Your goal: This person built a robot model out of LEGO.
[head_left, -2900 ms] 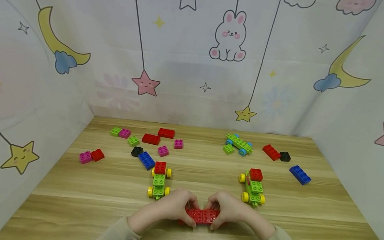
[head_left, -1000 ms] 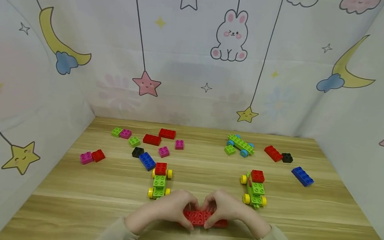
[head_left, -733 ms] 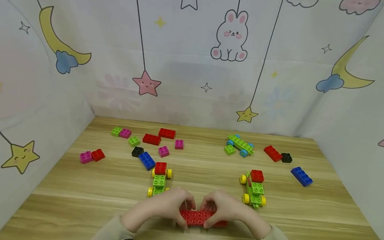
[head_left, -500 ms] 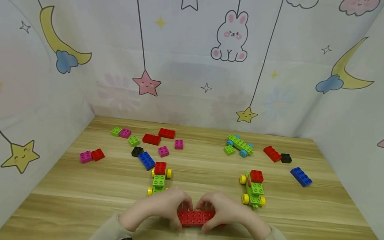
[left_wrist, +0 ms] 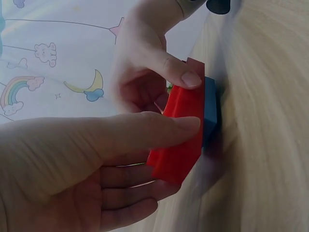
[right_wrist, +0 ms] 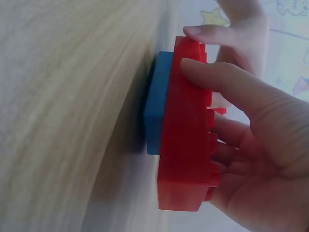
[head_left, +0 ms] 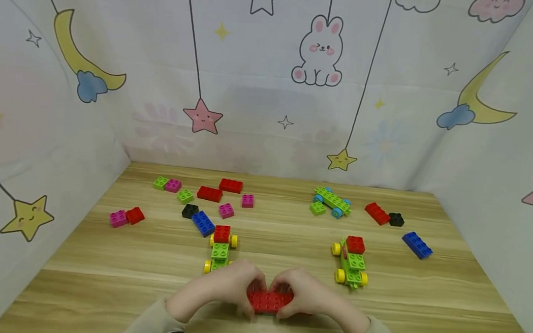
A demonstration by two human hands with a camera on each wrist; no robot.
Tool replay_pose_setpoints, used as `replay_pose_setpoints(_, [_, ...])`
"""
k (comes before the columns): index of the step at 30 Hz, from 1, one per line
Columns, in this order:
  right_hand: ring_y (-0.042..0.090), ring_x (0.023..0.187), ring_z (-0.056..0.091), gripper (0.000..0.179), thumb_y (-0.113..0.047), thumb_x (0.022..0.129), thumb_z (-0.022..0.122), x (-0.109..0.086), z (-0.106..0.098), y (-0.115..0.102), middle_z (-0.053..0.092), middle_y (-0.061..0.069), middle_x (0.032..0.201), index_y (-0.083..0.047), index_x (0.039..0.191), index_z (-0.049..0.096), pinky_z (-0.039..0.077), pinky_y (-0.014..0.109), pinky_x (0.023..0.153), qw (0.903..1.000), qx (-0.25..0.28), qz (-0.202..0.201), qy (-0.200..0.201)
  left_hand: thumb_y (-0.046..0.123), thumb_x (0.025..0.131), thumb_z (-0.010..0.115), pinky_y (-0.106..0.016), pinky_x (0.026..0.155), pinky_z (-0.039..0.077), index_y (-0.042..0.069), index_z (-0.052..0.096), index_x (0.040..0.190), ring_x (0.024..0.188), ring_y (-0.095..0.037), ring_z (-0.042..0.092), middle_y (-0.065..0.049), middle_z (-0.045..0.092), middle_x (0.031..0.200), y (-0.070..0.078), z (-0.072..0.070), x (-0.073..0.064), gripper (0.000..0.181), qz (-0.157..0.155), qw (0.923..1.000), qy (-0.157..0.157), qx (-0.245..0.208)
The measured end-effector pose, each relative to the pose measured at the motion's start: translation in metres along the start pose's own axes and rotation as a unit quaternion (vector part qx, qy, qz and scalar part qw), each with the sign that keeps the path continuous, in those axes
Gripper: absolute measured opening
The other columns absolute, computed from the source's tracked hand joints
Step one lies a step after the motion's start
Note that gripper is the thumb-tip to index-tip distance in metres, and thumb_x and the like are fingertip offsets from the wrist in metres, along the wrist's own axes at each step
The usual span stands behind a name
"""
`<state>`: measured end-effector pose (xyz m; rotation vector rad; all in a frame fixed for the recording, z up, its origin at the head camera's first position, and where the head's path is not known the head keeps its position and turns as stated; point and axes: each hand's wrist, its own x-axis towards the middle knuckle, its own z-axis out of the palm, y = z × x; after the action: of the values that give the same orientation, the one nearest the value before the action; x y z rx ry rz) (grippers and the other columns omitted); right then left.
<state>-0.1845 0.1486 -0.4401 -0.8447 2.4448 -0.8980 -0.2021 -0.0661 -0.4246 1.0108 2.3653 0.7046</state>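
Close to the table's near edge, red toy building bricks [head_left: 266, 302] lie end to end in a row, studs up. Under them a blue brick [right_wrist: 157, 104] shows in both wrist views, offset from the row's ends. My left hand [head_left: 237, 283] pinches the left part of the row, thumb on the near side and fingers behind. The right hand [head_left: 306, 289] grips it further right in the same way, its thumb [right_wrist: 217, 77] flat against the red side. Both hands hide parts of the row in the head view.
Two brick cars with yellow wheels, a left car [head_left: 220, 250] and a right car [head_left: 353, 261], stand just beyond the hands. Farther back are a blue-wheeled base [head_left: 333, 200], a blue brick [head_left: 417, 245] and several loose bricks, among them a red one [head_left: 209, 193].
Both hands have shifted slightly left along the red row over the last second, the left thumb moving toward the row's left end. The brick cars and loose bricks stay where they were.
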Motion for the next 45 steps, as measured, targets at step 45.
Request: replay_pose_setpoints(45, [0.008, 0.084, 0.059, 0.032, -0.017, 0.075, 0.085, 0.032, -0.052, -0.035, 0.073, 0.003, 0.099, -0.006, 0.103, 0.074, 0.05, 0.02, 0.075, 0.994, -0.001, -0.016, 0.108, 0.022, 0.077, 0.084, -0.033, 0.075, 0.057, 0.005, 0.075, 0.105, 0.09, -0.018, 0.067, -0.005, 0.075, 0.1, -0.009, -0.033, -0.013, 0.034, 0.069, 0.959, 0.275, -0.003])
